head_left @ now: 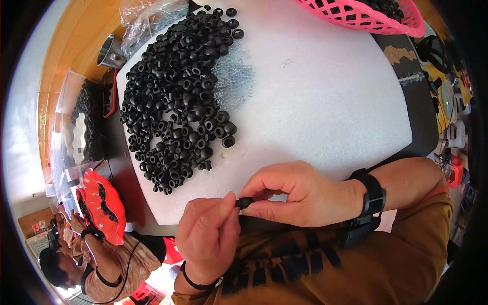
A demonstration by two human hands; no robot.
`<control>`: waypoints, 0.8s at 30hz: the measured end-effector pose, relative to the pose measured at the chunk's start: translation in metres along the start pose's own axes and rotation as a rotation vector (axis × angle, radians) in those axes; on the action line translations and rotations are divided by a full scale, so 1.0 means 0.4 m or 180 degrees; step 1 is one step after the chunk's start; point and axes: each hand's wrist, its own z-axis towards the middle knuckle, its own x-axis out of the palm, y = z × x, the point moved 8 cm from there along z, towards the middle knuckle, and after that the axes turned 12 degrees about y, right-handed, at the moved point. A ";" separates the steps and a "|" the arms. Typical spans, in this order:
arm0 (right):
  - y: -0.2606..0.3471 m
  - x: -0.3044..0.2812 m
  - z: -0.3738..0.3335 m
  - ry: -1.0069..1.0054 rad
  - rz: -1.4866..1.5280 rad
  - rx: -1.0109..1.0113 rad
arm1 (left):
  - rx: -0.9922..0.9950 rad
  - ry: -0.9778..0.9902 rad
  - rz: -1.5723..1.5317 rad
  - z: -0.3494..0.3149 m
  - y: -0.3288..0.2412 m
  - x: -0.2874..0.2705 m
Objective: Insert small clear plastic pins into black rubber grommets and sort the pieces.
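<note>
A small dark rounded piece (245,202), rubber-like, is held between my two hands near the front edge of the white sheet. My right hand (310,195) pinches it from the right between thumb and fingertips. The fingertips of my left hand (206,234) are closed on its left end; what lies right between them is hidden. Beyond my hands, at the left of the white foam sheet (325,101), spreads a large pile of small black hollow pieces (178,86), many showing a round opening.
A pink lattice basket (351,15) with black pieces stands at the far right. At the far left are a clear plastic bag (147,23) and a metal cup (112,52). A red scalloped tray (114,218) holds black pieces at the left, near another person (101,259).
</note>
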 end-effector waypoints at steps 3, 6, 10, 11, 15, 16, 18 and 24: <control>0.004 -0.001 -0.002 -0.0033 0.0012 -0.0047 | -0.0438 -0.0015 -0.0428 -0.005 0.036 0.001; 0.004 0.003 -0.002 0.0159 -0.0191 0.0112 | -0.0437 0.0253 -0.0639 -0.003 0.039 0.009; 0.010 0.000 -0.004 0.0033 -0.0276 -0.0065 | -0.0243 0.0246 -0.0350 -0.002 0.018 0.001; 0.015 -0.002 -0.005 -0.0049 -0.0282 -0.0190 | -0.0152 0.0157 -0.0202 -0.003 0.011 -0.002; 0.016 -0.004 -0.005 -0.0069 -0.0306 -0.0237 | 0.0126 -0.0116 0.0223 -0.015 -0.009 -0.005; 0.022 -0.004 -0.004 -0.0076 -0.0367 -0.0287 | 0.0124 -0.0108 0.0222 -0.017 -0.010 -0.002; 0.025 -0.004 -0.004 -0.0087 -0.0424 -0.0334 | 0.0121 -0.0164 0.0353 -0.021 -0.013 -0.002; 0.019 0.000 -0.005 -0.0006 -0.0370 -0.0206 | -0.0328 0.0034 -0.0437 -0.022 0.023 0.002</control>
